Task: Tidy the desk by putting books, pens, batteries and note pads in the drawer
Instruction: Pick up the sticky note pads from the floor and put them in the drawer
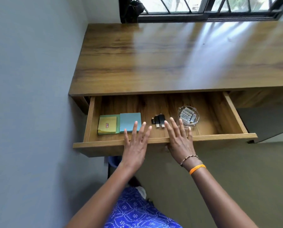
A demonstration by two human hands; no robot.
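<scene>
Hidden: the green pad (118,123) lay mostly under the yellow pad (107,125) and blue pad (130,122); the label on the yellow pad could not be read.
Left hand (135,143): fingers straight and spread, over the front edge of the drawer (219,136), fingertips covering the blue pad's near corner; it held nothing.
Drives: black USB sticks (158,120) lay mid-drawer.
Right hand (180,139): fingers straight and spread over the front edge; thumb tucked below it.
Batteries (187,116): in a glass dish (180,111), right of the sticks.
Desk (170,55): glare blurred the top.
</scene>
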